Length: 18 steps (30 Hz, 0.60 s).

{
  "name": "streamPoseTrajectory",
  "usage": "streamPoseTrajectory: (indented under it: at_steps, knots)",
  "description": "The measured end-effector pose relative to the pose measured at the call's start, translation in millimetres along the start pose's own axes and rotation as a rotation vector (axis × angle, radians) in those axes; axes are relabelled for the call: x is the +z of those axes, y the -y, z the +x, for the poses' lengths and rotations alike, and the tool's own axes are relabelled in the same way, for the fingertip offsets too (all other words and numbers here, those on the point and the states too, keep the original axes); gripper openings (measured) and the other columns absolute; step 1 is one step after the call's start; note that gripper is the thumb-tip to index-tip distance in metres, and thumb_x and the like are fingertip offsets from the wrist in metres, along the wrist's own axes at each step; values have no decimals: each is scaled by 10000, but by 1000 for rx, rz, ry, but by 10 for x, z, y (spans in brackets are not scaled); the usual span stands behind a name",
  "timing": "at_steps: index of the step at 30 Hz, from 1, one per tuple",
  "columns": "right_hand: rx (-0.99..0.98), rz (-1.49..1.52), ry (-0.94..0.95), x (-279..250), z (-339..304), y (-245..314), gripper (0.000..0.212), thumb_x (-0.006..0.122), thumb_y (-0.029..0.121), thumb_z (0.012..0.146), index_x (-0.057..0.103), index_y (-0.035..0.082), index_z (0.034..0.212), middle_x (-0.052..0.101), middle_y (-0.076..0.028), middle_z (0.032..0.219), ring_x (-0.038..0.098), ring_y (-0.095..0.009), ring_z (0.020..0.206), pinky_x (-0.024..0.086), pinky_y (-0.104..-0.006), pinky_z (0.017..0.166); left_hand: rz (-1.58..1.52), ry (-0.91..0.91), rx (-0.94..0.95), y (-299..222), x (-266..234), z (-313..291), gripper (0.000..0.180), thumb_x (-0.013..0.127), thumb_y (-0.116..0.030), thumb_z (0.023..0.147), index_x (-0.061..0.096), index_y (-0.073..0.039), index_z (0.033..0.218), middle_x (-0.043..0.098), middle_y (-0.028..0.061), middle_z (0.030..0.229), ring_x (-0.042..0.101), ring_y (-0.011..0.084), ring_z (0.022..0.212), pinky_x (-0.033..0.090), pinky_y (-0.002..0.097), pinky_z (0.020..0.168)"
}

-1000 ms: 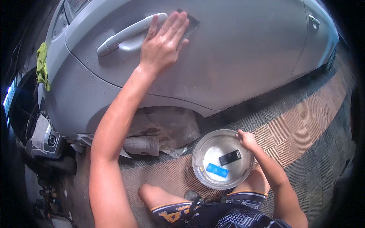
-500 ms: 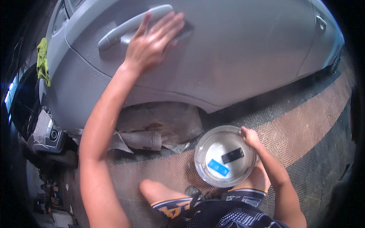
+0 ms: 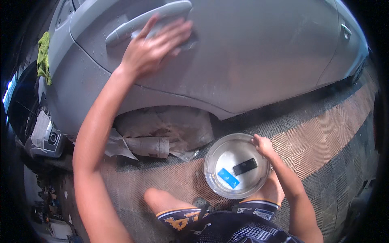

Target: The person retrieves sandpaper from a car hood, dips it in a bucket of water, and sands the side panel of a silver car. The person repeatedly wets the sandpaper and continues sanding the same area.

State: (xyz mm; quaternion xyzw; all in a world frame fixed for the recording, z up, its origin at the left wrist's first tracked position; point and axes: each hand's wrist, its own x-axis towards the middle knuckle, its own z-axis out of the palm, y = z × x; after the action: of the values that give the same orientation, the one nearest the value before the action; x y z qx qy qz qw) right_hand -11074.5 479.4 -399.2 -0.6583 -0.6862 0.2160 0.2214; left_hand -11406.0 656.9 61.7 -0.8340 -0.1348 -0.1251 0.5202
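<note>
At the lower middle of the frame, the right hand [image 3: 262, 145] has its fingers closed over the rim of a clear bucket [image 3: 209, 172], just beside the right thigh [image 3: 270, 191]. What supports the bucket from below is hidden; if that grip slackened or the leg shifted, it could tip and wet the tiled floor [image 3: 312, 141]. A blue block [image 3: 228, 178] and a black block [image 3: 245, 166] lie inside and might spill too.

Farther up, the paper sheeting [image 3: 152, 146] under the wheel arch could soften if water ran onto it.

Across the upper frame stands the grey car door [image 3: 251, 52]. The left hand [image 3: 159, 45] is spread flat and blurred against it, just below the door handle [image 3: 150, 20]; I cannot tell what its palm covers. Grit trapped there could scratch the surface, uneven finger pressure could leave grooves, and fingertips could knock the handle's raised edge.
</note>
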Motion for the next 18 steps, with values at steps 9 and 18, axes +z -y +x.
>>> streamPoseTrajectory:
  at_steps: [9,18]
  knots:
    - [-139,-14,-17,72,139,35,181,586,262,983,574,81,981,675,-244,804,670,-455,809,507,-560,727,5,-31,18,-91,46,315,572,621,-347,944,504,-219,1489,426,-68,1591,359,75,1475,67,459,1300]
    - [-170,41,57,95,313,78,250,580,309,995,527,65,972,662,-260,809,648,-486,827,486,-582,719,133,-94,1,-225,126,595,569,639,-349,919,549,-155,1446,435,-25,1589,346,126,1492,30,489,1293]
